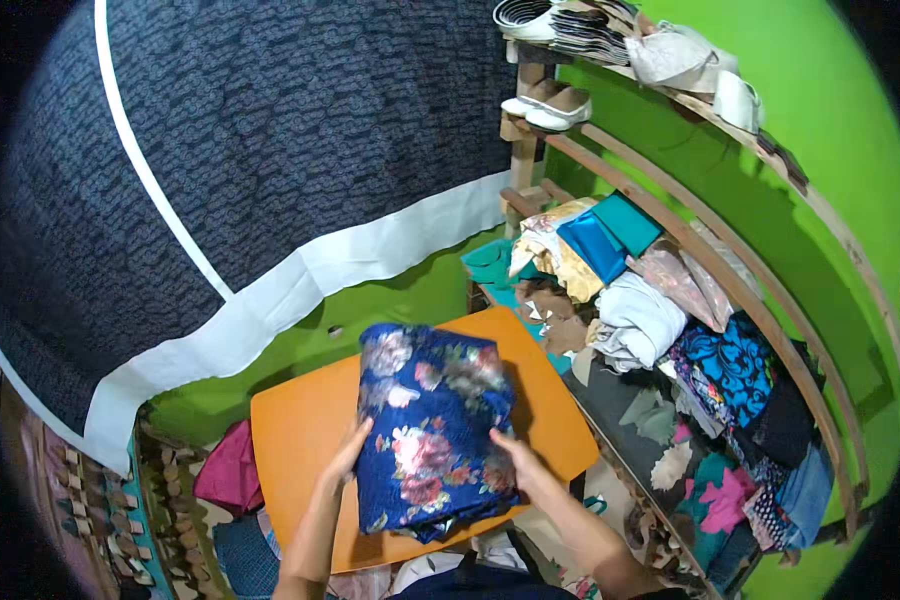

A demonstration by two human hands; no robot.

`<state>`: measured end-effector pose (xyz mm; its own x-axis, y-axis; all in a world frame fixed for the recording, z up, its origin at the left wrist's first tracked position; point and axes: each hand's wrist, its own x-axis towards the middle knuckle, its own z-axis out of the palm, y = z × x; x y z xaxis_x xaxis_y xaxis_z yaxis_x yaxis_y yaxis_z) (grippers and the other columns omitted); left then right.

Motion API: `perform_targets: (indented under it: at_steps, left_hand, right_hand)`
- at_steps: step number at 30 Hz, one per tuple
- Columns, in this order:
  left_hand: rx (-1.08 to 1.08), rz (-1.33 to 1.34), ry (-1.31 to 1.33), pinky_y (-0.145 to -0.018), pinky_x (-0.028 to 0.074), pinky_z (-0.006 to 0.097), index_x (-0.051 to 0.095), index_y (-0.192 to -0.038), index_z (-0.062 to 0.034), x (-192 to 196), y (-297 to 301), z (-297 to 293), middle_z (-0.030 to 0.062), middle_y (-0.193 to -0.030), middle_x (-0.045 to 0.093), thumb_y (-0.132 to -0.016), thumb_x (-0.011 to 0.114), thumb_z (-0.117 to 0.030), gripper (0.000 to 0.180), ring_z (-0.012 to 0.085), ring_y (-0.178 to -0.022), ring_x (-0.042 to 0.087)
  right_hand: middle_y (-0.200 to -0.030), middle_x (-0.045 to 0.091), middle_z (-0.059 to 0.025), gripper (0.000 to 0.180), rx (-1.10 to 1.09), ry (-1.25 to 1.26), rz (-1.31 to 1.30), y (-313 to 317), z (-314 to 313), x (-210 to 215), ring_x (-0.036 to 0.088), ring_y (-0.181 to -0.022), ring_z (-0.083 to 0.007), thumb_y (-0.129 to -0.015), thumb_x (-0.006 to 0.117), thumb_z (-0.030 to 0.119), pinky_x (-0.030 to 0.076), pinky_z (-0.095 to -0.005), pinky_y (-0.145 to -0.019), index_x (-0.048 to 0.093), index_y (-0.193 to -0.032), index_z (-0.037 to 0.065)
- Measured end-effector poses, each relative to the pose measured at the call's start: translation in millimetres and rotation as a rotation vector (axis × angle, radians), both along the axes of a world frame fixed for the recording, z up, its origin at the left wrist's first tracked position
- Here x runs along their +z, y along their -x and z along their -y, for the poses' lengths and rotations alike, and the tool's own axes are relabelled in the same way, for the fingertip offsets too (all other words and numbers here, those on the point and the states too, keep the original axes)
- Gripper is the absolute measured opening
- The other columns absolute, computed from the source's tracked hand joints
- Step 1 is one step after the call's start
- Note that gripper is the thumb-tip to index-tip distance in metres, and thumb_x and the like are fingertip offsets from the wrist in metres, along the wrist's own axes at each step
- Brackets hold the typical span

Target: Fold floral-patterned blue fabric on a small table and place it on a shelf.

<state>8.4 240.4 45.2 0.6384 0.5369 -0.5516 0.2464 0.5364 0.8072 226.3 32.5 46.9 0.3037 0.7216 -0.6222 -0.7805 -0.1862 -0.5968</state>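
Over an orange tabletop (300,440) is a thick folded bundle of dark blue floral fabric (380,490), printed with pink and white roses. My left hand (350,450) grips its left edge, thumb on top and the other fingers mostly hidden beneath. On the opposite edge my right hand (515,460) holds the bundle the same way, its thumb lying over the print. Loose layers of the fabric show along the edge nearest me. Whether the bundle rests on the table or is slightly raised, I cannot tell.
Right of the table, a low shelf holds folded cloths (640,315), a blue patterned cloth (725,365) and scraps. White shoes (560,108) stand on a wooden rack against the green wall. A dark curtain (320,120) hangs behind. A magenta cloth (228,475) lies left.
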Motion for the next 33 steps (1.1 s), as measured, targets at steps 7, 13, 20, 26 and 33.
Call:
perform_targets:
  at_steps: [7,13,20,26,33]
  left_hand:
    - [-0.244,0.355,-0.410,-0.100,0.024,0.035,0.016,-0.134,-0.0037,136,-149,-35,0.0155,-0.135,0.023,-0.081,0.047,-0.052,0.078,0.0236,-0.123,0.025]
    - [-0.441,0.483,-0.453,-0.095,0.030,0.030,0.029,-0.128,0.0014,243,-295,-24,0.0161,-0.124,0.039,-0.083,0.044,-0.050,0.070,0.0206,-0.113,0.039]
    - [-0.481,0.512,-0.835,-0.094,0.032,0.027,0.033,-0.126,0.0049,309,-384,-7,0.0186,-0.124,0.042,-0.085,0.042,-0.048,0.068,0.0209,-0.110,0.043]
    - [-0.446,0.591,-1.081,-0.094,0.031,0.027,0.043,-0.119,0.0046,347,-411,-5,0.0153,-0.117,0.049,-0.090,0.036,-0.038,0.052,0.0188,-0.108,0.045]
    - [-0.386,0.423,-1.771,-0.097,0.031,0.039,0.038,-0.125,-0.0045,315,-440,0,0.0229,-0.127,0.036,-0.077,0.053,-0.043,0.063,0.0371,-0.116,0.038]
  right_hand:
    - [-0.071,0.059,-0.0083,0.042,-0.367,-0.044,0.307,-86,5,142,0.058,-0.053,-0.0187,-0.074,0.062,0.038,0.047,-0.0278,-0.047,0.056,-0.088,0.000]
    - [-0.075,0.061,-0.0069,0.034,-0.613,-0.147,0.501,-181,31,221,0.059,-0.063,-0.0167,-0.076,0.060,0.036,0.048,-0.0274,-0.058,0.059,-0.084,0.003]
    - [-0.087,0.063,-0.0087,0.026,-0.628,-0.649,0.342,-277,28,247,0.060,-0.075,-0.0219,-0.082,0.053,0.026,0.048,-0.0352,-0.071,0.059,-0.092,0.002]
    - [-0.100,0.058,-0.0111,0.031,-0.729,-0.788,0.511,-351,11,253,0.056,-0.089,-0.0258,-0.085,0.044,0.023,0.048,-0.0399,-0.078,0.053,-0.106,0.002]
    - [-0.100,0.060,-0.0079,0.034,-0.844,-0.636,0.242,-411,-22,268,0.057,-0.082,-0.0257,-0.089,0.037,0.032,0.046,-0.0389,-0.063,0.055,-0.104,0.008]
